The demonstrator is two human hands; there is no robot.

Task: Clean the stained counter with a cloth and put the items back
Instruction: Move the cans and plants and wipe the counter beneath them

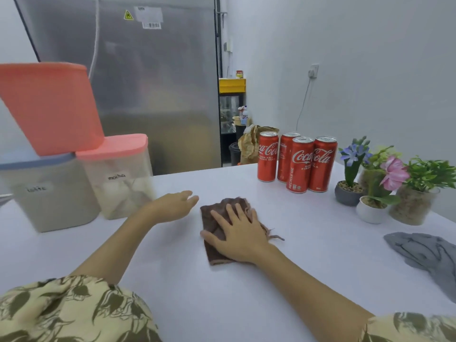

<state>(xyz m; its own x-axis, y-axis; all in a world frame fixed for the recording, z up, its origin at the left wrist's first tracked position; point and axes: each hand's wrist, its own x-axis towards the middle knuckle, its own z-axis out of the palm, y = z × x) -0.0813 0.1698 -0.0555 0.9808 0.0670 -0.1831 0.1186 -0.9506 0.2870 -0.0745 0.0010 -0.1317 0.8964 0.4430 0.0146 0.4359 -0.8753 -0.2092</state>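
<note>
A folded brown cloth (214, 251) lies flat in the middle of the white counter (308, 243). My right hand (237, 233) presses on it with fingers spread and straight. My left hand (174, 204) hovers just left of the cloth, fingers relaxed and holding nothing. Several red cola cans (299, 164) stand grouped at the back right. At the left stand two clear containers labelled latte (53, 196) and mocha (123, 178), with a salmon-lidded container (49, 107) stacked on top. I see no stain on the counter.
Three small potted plants (385, 186) stand at the right edge by the wall. A crumpled grey cloth (427, 255) lies near the right front. A steel fridge (153, 82) rises behind the counter.
</note>
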